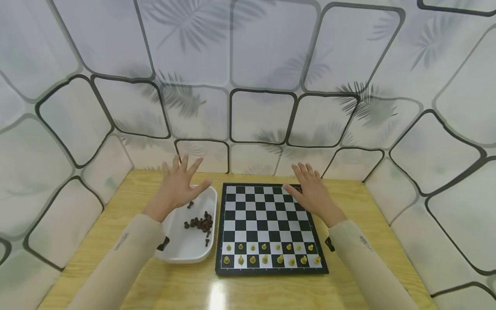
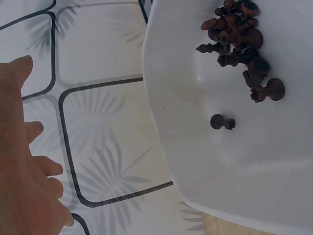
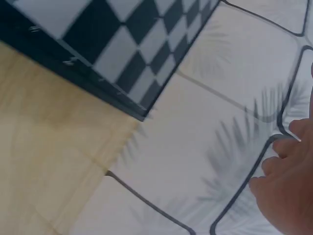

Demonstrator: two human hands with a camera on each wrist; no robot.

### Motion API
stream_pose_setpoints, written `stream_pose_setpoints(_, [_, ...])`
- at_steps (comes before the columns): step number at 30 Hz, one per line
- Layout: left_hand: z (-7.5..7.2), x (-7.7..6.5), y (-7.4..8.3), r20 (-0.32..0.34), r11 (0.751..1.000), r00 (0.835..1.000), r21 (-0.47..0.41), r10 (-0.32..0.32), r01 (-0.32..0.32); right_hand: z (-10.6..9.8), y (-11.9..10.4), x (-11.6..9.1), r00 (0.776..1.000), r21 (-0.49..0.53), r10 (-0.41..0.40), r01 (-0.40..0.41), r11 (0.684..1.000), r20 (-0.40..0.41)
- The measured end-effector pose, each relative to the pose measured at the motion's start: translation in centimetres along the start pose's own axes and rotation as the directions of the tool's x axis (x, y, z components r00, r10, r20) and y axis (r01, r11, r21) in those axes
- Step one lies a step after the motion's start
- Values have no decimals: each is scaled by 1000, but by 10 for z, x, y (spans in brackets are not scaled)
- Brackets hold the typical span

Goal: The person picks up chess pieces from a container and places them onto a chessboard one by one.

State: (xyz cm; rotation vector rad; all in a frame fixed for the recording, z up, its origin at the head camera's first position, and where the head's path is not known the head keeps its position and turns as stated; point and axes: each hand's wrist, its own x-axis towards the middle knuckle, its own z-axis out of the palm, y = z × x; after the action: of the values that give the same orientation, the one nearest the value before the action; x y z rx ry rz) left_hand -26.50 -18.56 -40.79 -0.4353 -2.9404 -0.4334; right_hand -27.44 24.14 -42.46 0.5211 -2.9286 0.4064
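My left hand (image 1: 176, 187) is held above the white tray (image 1: 174, 254), fingers spread and holding nothing. Dark brown chess pieces (image 1: 204, 222) lie in a heap in that tray, with a few apart from it; the left wrist view shows a single small pawn (image 2: 222, 122) off to one side. Over the far right part of the chessboard (image 1: 261, 212) hovers my right hand (image 1: 313, 193), its fingers extended and thumb out, also with nothing in it. Yellow chess pieces (image 1: 265, 259) stand in two rows along the board's near edge.
Board and tray sit side by side on a light wooden table (image 1: 166, 288). Behind and at both sides rises a pale wall covering (image 1: 263, 116) with dark outlines and leaf prints. The board's raised dark edge (image 3: 98, 88) shows in the right wrist view.
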Motion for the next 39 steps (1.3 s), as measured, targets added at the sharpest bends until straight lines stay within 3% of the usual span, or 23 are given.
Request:
stream_pose_setpoints(6, [9, -9, -8, 62, 992, 998, -129, 6, 2, 19, 17, -22, 999, 53, -36, 34, 998, 36])
stream_pose_setpoints(11, [14, -17, -11, 96, 979, 995, -205, -2, 22, 37, 31, -39, 995, 37, -72, 69, 997, 64])
stream_pose_setpoints(19, [27, -25, -14, 131, 972, 991, -231, -15, 46, 66, 45, -60, 985, 19, -152, 151, 988, 87])
stream_pose_setpoints(27, [43, -29, -19, 114, 955, 993, -297, 23, 12, 81, 52, -68, 977, 23, -164, 162, 986, 134])
stream_pose_setpoints(34, [51, -32, -22, 215, 940, 976, -324, -38, 108, 92, 54, -72, 971, 34, -182, 178, 983, 155])
stream_pose_setpoints(39, [55, -33, -27, 212, 938, 977, -337, -12, 85, 94, 54, -73, 971, 49, -186, 181, 982, 148])
